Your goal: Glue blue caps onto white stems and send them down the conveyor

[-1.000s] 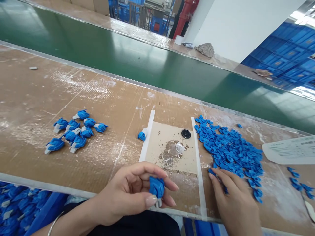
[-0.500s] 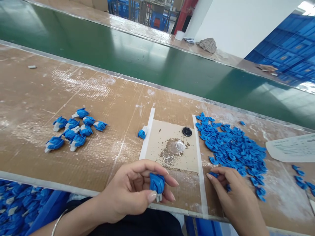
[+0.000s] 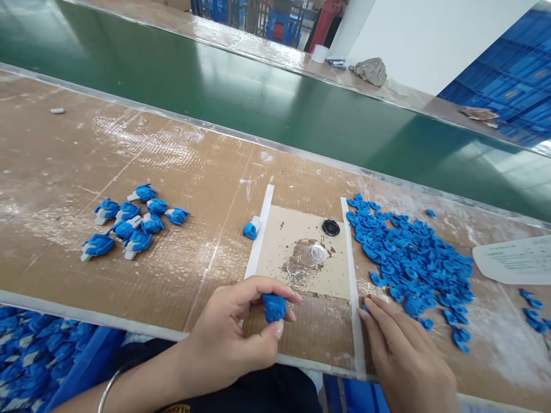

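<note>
My left hand (image 3: pixel 236 330) pinches a rounded blue plastic toy part (image 3: pixel 274 308) between thumb and fingers, above the table's near edge. Lower right, my right hand (image 3: pixel 407 353) rests on the table beside a strip of white tape, fingertips together. A sliver of a small blue piece (image 3: pixel 365 308) shows at those fingertips; the rest is hidden under them. Close by spreads a pile of small curved blue pieces (image 3: pixel 413 258). Between the hands and farther back, a small clear container (image 3: pixel 315 253) sits in a wet patch on a beige sheet (image 3: pixel 273 252), near a black round cap (image 3: pixel 331 228).
Several blue-and-grey assembled parts (image 3: pixel 140 221) lie at left, and a single one (image 3: pixel 250 229) touches the left tape strip. A blue bin (image 3: pixel 81 367) of similar parts stands lower left. Behind the table runs a green conveyor belt (image 3: pixel 241 86). A translucent printed bottle (image 3: pixel 512 259) lies far right.
My left hand has turned the blue part, so its grey end no longer shows. My right fingers have straightened and come closer together over the small blue piece. The view has shifted slightly.
</note>
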The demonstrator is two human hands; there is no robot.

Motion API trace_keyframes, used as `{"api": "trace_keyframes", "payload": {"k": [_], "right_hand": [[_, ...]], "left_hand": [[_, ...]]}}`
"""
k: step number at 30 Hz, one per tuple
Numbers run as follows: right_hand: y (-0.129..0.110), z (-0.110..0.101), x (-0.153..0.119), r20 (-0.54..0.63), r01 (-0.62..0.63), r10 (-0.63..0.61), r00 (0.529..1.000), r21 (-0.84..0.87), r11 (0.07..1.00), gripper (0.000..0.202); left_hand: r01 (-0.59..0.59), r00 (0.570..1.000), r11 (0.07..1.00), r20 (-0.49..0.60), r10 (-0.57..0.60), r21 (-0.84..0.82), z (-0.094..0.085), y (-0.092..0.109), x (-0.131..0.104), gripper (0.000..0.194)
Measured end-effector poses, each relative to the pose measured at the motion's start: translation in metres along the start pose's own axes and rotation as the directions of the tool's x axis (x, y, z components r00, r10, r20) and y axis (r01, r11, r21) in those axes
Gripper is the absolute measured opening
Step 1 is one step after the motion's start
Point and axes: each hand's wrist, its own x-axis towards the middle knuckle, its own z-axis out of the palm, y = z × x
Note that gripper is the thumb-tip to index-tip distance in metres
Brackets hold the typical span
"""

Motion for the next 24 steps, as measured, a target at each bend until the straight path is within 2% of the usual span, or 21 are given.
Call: {"api": "trace_keyframes", "payload": {"k": [2, 4, 7, 9, 11, 13, 16, 20, 24], "right_hand": [[-0.002, 0.001, -0.003, 0.010, 0.017, -0.017, 1.000, -0.011, 1.000, 0.023], [-0.006, 0.003, -0.003, -0.020, -0.133, 0.134, 0.991, 0.031, 0.991, 0.022], [-0.019, 0.000, 0.003, -0.040, -0.420, 0.435, 0.899, 0.198, 0.886, 0.027], [-0.032, -0.008, 0.013, 0.016, -0.494, 0.534, 0.845, 0.406, 0.769, 0.026], [-0.046, -0.018, 0.025, 0.070, -0.451, 0.518, 0.852, 0.601, 0.660, 0.021], [-0.059, -0.026, 0.040, 0.056, -0.344, 0.432, 0.900, 0.701, 0.625, 0.023], [-0.074, -0.031, 0.059, -0.009, -0.229, 0.340, 0.940, 0.722, 0.653, 0.030], [-0.085, -0.027, 0.073, -0.022, -0.225, 0.348, 0.937, 0.724, 0.653, 0.028], [-0.089, -0.022, 0.071, -0.033, -0.209, 0.343, 0.939, 0.737, 0.643, 0.029]], "left_hand": [[-0.033, 0.999, 0.994, -0.027, 0.036, 0.108, 0.002, 0.000, 0.000, 0.035], [-0.071, 0.995, 0.974, -0.058, 0.085, 0.217, 0.004, 0.000, 0.000, 0.036], [-0.125, 0.979, 0.911, -0.100, 0.178, 0.392, 0.008, 0.003, 0.002, 0.038], [-0.148, 0.967, 0.857, -0.111, 0.231, 0.494, 0.010, 0.004, 0.004, 0.036], [-0.172, 0.959, 0.803, -0.090, 0.269, 0.571, 0.010, 0.005, 0.004, 0.034], [-0.209, 0.951, 0.745, -0.047, 0.306, 0.633, 0.009, 0.005, 0.003, 0.032], [-0.257, 0.935, 0.675, 0.000, 0.355, 0.691, 0.008, 0.004, -0.001, 0.036], [-0.301, 0.915, 0.640, 0.025, 0.402, 0.707, 0.008, 0.003, -0.004, 0.039], [-0.332, 0.897, 0.590, 0.052, 0.439, 0.736, 0.002, 0.003, -0.004, 0.036]]}}
